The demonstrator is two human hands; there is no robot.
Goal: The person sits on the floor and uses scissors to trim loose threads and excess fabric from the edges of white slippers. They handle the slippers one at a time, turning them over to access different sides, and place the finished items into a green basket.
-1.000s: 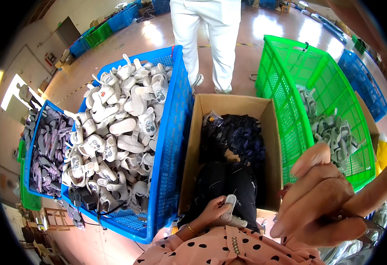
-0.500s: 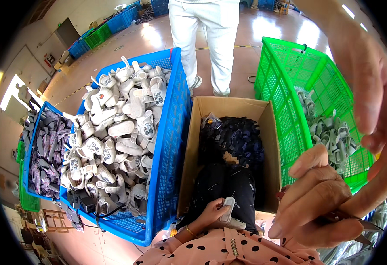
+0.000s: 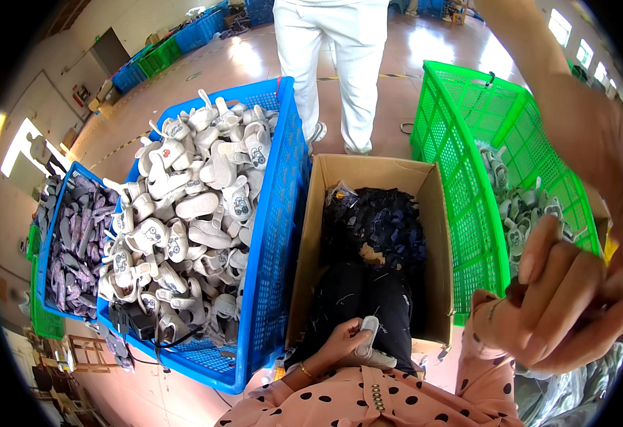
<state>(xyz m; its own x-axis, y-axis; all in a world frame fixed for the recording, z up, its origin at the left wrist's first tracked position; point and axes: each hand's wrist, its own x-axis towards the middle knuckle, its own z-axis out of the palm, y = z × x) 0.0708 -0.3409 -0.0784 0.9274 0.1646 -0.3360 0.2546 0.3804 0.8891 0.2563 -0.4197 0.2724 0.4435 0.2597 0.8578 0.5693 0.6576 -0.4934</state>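
Note:
My left hand (image 3: 341,341) rests at my lap, fingers closed around a small grey shoe (image 3: 367,337) with its sole showing. A second pale shoe (image 3: 380,361) lies just beneath it. My right arm rises in a pink dotted sleeve (image 3: 483,366) at the right, and only the wrist of my right hand (image 3: 495,326) shows plainly. Another person's hand (image 3: 564,306), very close and large, covers its fingers. That person's arm (image 3: 560,92) comes in from the upper right. Something dark peeks out between the two hands, too covered to name.
A blue crate (image 3: 261,235) heaped with pale shoes stands left; a smaller blue crate (image 3: 46,242) holds purple-grey ones. My knees are in a cardboard box (image 3: 436,235) with dark pieces. A green crate (image 3: 461,192) with grey-green shoes stands right. Someone in white trousers (image 3: 331,57) stands ahead.
The other person's hand has shifted right and curled. The scissors seen at the lower right no longer show. My right sleeve and wrist have come into sight. My left hand keeps still.

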